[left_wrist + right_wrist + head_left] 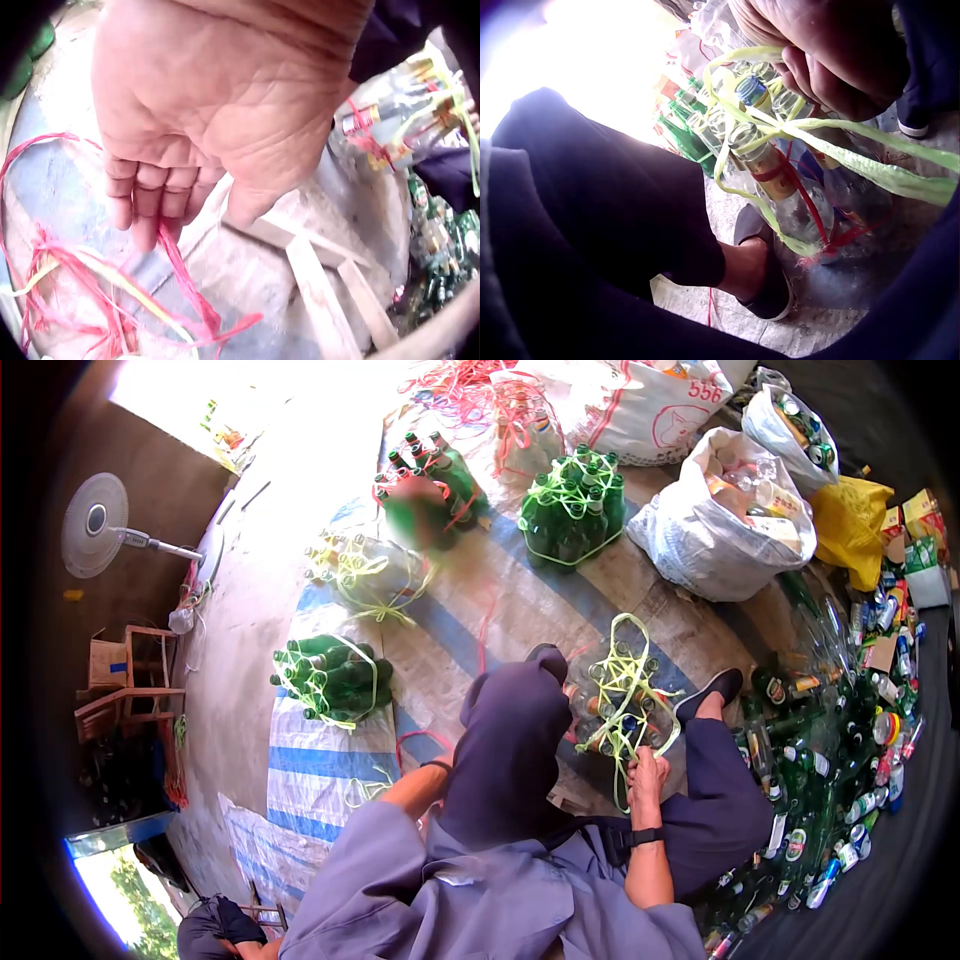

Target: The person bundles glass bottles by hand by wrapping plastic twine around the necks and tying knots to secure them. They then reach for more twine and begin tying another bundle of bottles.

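Observation:
In the head view, my right hand (648, 778) grips yellow-green string (625, 672) netted over a bundle of clear bottles (655, 725) between my legs. The right wrist view shows that hand (840, 56) with curled fingers above the bottle necks, beside the yellow-green string (870, 166); red string (806, 199) also circles the bottles. My left hand is hidden behind the knee in the head view. In the left wrist view, the left hand (202, 120) hangs palm visible, fingers loosely extended downward, against red string (186, 277) that runs behind the fingers.
Tied green-bottle bundles (335, 678) stand left and ahead on the striped sheet (325, 765). White sacks (700, 550) stand at upper right. Loose bottles and cans (815, 790) are heaped at right. Wooden strips (322, 300) lie near the left hand. A fan (97, 525) stands far left.

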### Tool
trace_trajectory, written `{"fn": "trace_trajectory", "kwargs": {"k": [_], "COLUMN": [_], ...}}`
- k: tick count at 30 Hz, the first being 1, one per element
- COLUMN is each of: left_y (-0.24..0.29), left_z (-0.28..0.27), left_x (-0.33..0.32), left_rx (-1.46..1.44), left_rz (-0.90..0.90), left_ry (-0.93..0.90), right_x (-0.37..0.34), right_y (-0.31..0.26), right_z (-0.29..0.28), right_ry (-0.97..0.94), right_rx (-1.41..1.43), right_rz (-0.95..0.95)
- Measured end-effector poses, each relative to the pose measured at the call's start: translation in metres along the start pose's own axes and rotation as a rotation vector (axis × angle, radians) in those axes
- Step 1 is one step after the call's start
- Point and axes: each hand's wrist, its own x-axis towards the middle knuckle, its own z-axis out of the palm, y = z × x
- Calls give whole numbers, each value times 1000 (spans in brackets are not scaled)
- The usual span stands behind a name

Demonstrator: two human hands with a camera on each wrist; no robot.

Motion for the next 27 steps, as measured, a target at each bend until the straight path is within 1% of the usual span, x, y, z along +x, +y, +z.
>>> {"fn": "trace_trajectory", "kwargs": {"k": [5,7,8,10,13,15,16,18,20,22,27], "left_y": [-40,-50,-51,-49,-36,-43,-36,-19,-2,9,35], "left_z": [35,40,41,38,19,17,12,-1,-7,-7,14], "left_x": [-45,-48,-43,-22,19,58,64,71,70,65,39], "left_rx": [45,50,45,29,-115,58,90,25,-12,-34,-100], "left_rz": [12,22,33,62,66,246,277,189,139,116,101], "left_ry": [-163,-184,-183,-135,117,296,325,249,203,174,95], "right_x": [1,-3,2,5,4,5,6,5,5,4,8], "right_y": [7,0,5,6,9,10,9,9,7,5,8], "right_z": [-2,0,-2,-5,-3,-5,-5,-4,-4,-3,-4], "right_ry": [-24,-30,-36,-56,-86,-89,-87,-80,-74,-50,-80], "right_rx": [46,27,14,27,50,63,34,36,38,10,11], "right_rz": [-45,13,7,-1,-4,-28,-12,-10,-12,11,14]}}
